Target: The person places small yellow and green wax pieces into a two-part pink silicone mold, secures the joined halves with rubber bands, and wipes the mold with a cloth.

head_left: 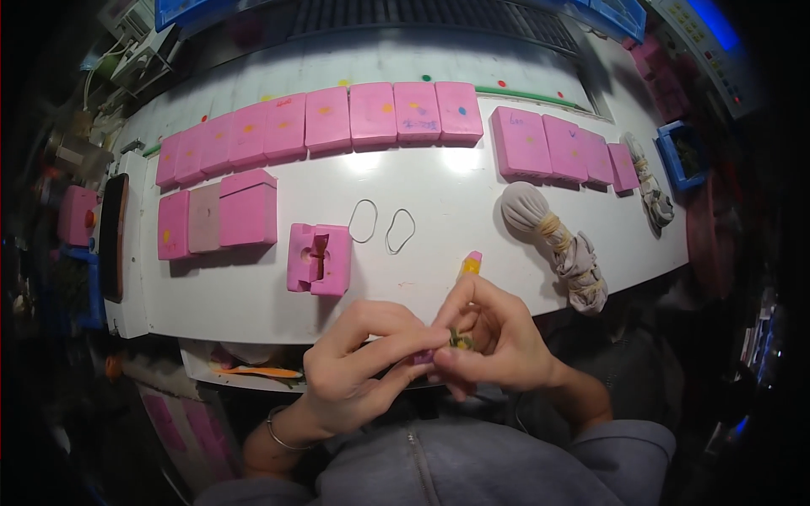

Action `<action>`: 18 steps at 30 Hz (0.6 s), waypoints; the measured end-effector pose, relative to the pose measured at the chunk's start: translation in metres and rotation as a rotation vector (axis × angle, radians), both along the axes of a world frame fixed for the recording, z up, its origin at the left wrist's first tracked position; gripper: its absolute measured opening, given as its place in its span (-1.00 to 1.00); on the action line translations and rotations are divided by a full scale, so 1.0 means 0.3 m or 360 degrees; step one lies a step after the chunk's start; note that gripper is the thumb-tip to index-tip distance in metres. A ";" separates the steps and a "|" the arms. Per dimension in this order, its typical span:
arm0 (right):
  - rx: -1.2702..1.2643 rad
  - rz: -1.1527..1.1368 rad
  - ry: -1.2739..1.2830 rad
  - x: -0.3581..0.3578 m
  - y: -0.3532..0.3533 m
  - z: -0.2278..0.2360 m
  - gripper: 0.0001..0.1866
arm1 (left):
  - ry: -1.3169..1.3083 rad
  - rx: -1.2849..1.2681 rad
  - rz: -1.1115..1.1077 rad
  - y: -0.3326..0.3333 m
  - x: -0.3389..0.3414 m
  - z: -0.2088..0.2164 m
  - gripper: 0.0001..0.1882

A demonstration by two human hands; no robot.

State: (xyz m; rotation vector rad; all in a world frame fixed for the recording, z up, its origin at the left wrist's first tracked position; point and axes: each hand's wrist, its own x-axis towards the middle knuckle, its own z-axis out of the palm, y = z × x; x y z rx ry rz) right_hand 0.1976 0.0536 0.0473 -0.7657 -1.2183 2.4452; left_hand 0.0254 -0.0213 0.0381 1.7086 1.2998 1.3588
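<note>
Close to my body, just off the table's front edge, my left hand (363, 352) and my right hand (499, 336) meet with fingers pinched. Between the fingertips is a small green, yellow and purple piece (461, 339); its exact kind is too small and covered to tell. A yellow thing with a pink tip (471, 264) shows just beyond my right hand, its lower part hidden by the fingers. Left of my hands stands a pink block mould (334, 263) with a slot and round hollows. Two loose rubber bands (363, 221) lie beside it.
A row of pink blocks (327, 120) lines the far side, with another group (521, 143) at right and a shorter one (248, 209) at left. A rubber-banded cloth bundle (557, 240) lies right. A dark flat device (115, 238) stands at the left edge.
</note>
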 end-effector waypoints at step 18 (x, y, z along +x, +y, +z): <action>-0.0039 -0.0151 0.0546 -0.019 -0.063 -0.038 -0.70 | -0.0215 0.0323 0.0043 -0.037 0.002 0.002 -0.74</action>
